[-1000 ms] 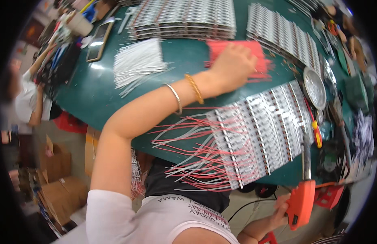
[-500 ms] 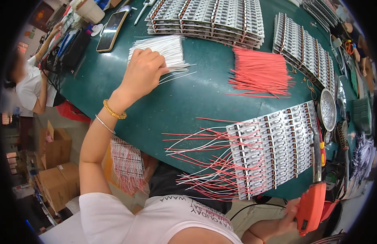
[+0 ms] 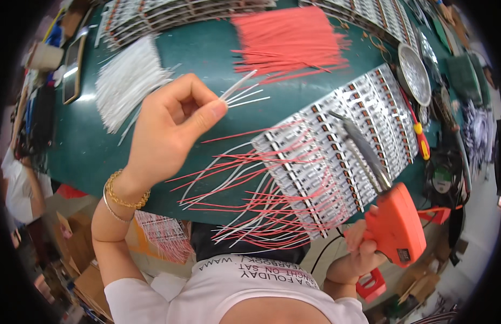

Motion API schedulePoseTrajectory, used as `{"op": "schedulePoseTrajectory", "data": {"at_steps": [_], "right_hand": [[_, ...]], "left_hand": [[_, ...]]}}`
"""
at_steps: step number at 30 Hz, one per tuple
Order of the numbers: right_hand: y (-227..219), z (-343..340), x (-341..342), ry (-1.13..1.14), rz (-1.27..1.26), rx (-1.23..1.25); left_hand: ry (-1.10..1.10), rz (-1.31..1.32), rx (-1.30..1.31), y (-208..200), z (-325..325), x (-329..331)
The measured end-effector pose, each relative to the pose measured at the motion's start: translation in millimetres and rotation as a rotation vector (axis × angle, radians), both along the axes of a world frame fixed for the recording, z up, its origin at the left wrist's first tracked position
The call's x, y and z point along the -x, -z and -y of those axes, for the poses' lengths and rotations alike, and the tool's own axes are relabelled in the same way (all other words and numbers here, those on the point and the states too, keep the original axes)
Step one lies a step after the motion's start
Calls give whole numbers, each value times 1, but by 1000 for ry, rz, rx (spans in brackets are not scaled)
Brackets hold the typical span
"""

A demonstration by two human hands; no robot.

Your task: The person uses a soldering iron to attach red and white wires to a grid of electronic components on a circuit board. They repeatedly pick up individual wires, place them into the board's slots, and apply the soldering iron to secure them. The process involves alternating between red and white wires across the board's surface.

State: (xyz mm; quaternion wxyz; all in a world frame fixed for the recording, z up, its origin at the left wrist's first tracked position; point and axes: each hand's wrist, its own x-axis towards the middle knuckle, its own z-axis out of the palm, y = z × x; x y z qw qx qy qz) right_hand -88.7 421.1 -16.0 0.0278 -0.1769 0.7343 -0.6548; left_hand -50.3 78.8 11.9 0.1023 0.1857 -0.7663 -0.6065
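Observation:
My left hand [image 3: 172,127] pinches several thin white wires [image 3: 244,97] between thumb and forefinger, their ends fanning out to the right above the green table. My right hand [image 3: 364,251] is wrapped round an orange-red soldering gun [image 3: 396,229]. Its metal tip reaches up over a panel of small circuit boards [image 3: 364,124], and whether it touches the panel I cannot tell. Red and white wires [image 3: 245,200] trail leftward from the panel's left columns, hanging past the table's near edge. Beyond my left hand lies a pile of white wires [image 3: 126,83].
A pile of red wires [image 3: 285,40] lies at the far middle. Stacked board panels [image 3: 180,19] line the back. On the right are a metal dish [image 3: 414,73] and a red-yellow screwdriver [image 3: 422,141]; at far left, a phone [image 3: 73,69]. A person [image 3: 23,186] sits at the left.
My left hand has left the white pile and moved right with white wires in its pinch. My right hand has raised the soldering gun, bringing its tip over the panel. The view has shifted.

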Motion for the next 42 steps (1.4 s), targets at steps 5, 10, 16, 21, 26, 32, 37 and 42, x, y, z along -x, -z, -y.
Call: {"op": "schedulePoseTrajectory", "data": {"at_steps": [5, 10, 16, 21, 26, 32, 37, 42], "right_hand": [[8, -4, -3, -24, 39, -54], [-1, 12, 2, -17, 142, -7], [4, 4, -3, 66, 274, -15], [4, -9, 5, -25, 289, -59], [15, -22, 3, -113, 127, -189], [12, -20, -5, -13, 128, -106], [11, -9, -4, -35, 139, -69], [13, -27, -5, -17, 19, -153]], "left_hand": [[118, 41, 224, 26, -36, 22], [181, -48, 463, 34, -45, 33], [157, -31, 485, 39, -44, 30], [167, -81, 515, 40, -44, 32], [163, -94, 525, 42, -45, 31], [161, -110, 533, 41, -45, 32], [161, -87, 543, 40, -46, 31], [40, -231, 637, 31, -31, 35]]}}
